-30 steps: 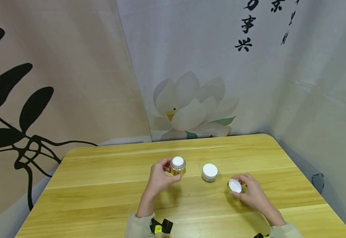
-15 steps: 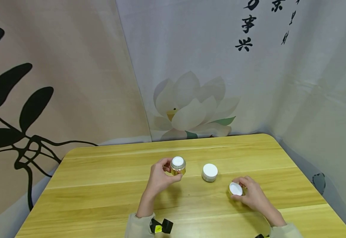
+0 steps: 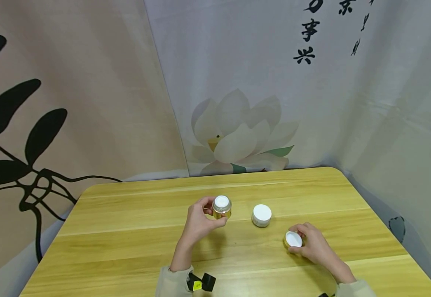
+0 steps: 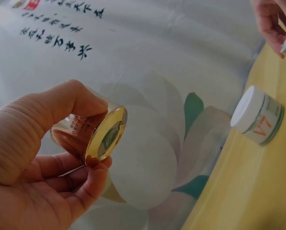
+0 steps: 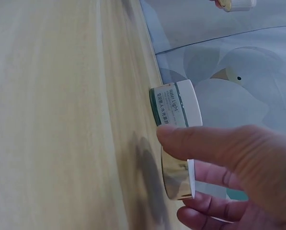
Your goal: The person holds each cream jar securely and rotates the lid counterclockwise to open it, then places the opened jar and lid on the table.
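My left hand (image 3: 197,225) holds a small gold cosmetic jar (image 3: 221,207) above the table, thumb and fingers around its side. A white disc shows inside its clear rim, facing up in the head view. Its shiny gold base (image 4: 107,135) faces the left wrist camera. In my right hand (image 3: 315,246) is a gold jar lid (image 5: 177,176), pinched between thumb and fingers, its white inside facing up. It is low over the wood, and I cannot tell whether it touches. Between the hands a white-capped cream jar (image 3: 261,215) marked V7 stands upright on the table.
The wooden table (image 3: 134,235) has rounded far corners. Behind it hangs a pale curtain (image 3: 260,62) printed with a lotus, black leaves and writing. A black and yellow device (image 3: 200,283) is strapped to my left wrist.
My right hand has moved down and slightly toward me with the gold lid, whose white inside has tipped more upward. My left hand and its jar stay put.
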`<state>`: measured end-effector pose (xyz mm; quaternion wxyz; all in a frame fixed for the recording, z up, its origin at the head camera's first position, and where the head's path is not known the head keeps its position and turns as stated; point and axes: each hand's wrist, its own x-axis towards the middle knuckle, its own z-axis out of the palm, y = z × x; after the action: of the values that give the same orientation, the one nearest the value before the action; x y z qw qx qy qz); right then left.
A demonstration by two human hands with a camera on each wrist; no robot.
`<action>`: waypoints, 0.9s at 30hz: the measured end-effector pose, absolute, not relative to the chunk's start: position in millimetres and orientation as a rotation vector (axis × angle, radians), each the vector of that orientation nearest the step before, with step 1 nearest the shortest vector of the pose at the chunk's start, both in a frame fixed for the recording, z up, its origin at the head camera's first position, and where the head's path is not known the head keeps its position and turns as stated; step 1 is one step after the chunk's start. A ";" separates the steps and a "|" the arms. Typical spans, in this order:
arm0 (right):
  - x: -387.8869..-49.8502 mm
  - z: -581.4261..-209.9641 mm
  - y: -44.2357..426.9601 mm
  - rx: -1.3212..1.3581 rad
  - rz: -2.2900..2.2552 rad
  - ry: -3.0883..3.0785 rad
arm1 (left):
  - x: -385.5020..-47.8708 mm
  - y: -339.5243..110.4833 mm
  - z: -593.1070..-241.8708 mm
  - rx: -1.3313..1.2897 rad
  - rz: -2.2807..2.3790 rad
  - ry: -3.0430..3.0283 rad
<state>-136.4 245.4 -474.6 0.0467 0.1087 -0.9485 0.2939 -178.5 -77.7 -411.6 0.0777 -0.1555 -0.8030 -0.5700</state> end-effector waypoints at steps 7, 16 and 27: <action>-135.9 -476.3 245.4 0.346 0.901 -2.913 | -178.4 -77.0 -411.5 -0.438 -1.726 -2.397; -136.5 -479.7 245.4 0.349 0.887 -2.916 | -178.5 -79.2 -411.8 -0.422 -1.734 -2.399; -135.3 -481.5 244.6 0.340 0.905 -2.930 | -180.5 -86.4 -411.9 -0.422 -1.710 -2.401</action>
<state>-135.3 244.6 -481.5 0.0281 0.1103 -0.9493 0.2931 -180.5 -86.4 -411.9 0.0818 -0.1412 -0.8035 -0.5724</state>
